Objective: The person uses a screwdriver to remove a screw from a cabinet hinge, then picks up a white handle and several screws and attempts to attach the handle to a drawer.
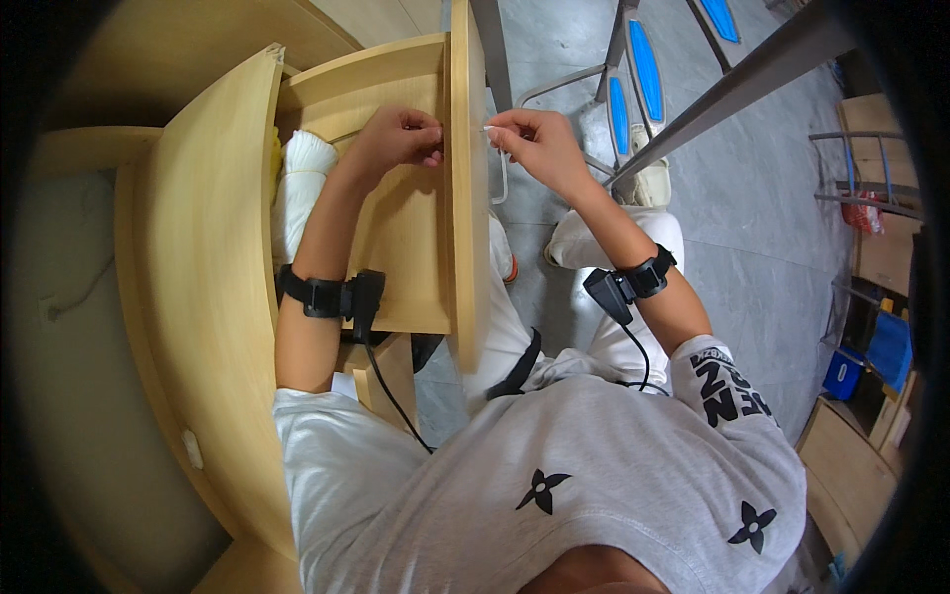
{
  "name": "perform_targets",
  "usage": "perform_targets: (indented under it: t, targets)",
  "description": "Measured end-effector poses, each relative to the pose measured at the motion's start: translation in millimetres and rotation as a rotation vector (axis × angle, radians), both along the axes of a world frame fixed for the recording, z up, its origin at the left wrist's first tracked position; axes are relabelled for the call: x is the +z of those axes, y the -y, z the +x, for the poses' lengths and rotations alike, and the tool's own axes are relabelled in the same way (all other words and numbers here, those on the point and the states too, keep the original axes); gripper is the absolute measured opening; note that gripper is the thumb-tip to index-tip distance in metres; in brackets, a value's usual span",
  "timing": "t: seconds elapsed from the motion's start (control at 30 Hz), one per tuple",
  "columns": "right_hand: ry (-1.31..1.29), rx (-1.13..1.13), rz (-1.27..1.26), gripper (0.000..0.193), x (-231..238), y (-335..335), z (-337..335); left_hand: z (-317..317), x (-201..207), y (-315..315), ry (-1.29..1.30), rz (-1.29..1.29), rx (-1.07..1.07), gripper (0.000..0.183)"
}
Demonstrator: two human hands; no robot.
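Observation:
A light wood drawer point(401, 267) is pulled out, its upright front panel point(467, 238) standing between my two hands. Inside the drawer, my left hand point(398, 139) is closed, its fingertips pinched close to the panel's inner face. Whatever they hold, if anything, is hidden. On the outer side, my right hand point(539, 144) pinches a small whitish piece point(489, 130) against or just beside the panel. Its kind is too small to tell. Just below those fingers a thin curved metal bar point(504, 180) shows; I cannot tell whether it joins the panel.
A white bundle point(305, 173) lies in the drawer beside my left forearm. The wooden desk point(203, 218) stands at the left. Metal frames with blue pads point(646, 69) rise ahead on the right, above the grey tiled floor point(757, 223). Straps with black devices circle both forearms.

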State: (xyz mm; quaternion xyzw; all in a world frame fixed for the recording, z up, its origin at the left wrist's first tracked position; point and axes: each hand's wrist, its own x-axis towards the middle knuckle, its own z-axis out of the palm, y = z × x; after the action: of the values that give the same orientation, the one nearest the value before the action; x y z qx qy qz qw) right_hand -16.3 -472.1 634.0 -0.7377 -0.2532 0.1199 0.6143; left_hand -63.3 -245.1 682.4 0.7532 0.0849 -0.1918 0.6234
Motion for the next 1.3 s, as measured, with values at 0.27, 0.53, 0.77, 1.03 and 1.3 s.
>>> perform_targets:
  t: [0.27,0.53,0.77,1.03,1.3]
  targets:
    - [0.285,-0.044,-0.066,0.019,12.4,-4.7,-8.1,-2.1,-15.1,-7.6,0.004,-0.042,0.060,0.015]
    - [0.488,-0.043,-0.075,0.015,11.0,-5.6,-3.7,3.3,-20.8,-10.1,0.001,-0.090,0.083,0.015]
    - [0.459,-0.092,-0.045,0.012,9.5,-7.5,-2.2,6.0,-17.9,-8.1,0.044,-0.091,0.062,0.011]
    - [0.694,-0.134,-0.014,0.014,6.7,-8.8,4.9,8.9,-17.5,-6.7,0.090,-0.119,0.081,0.010]
    - [-0.116,0.041,0.074,0.016,3.5,-8.3,12.4,7.3,-8.0,2.3,0.074,-0.171,0.161,0.014]
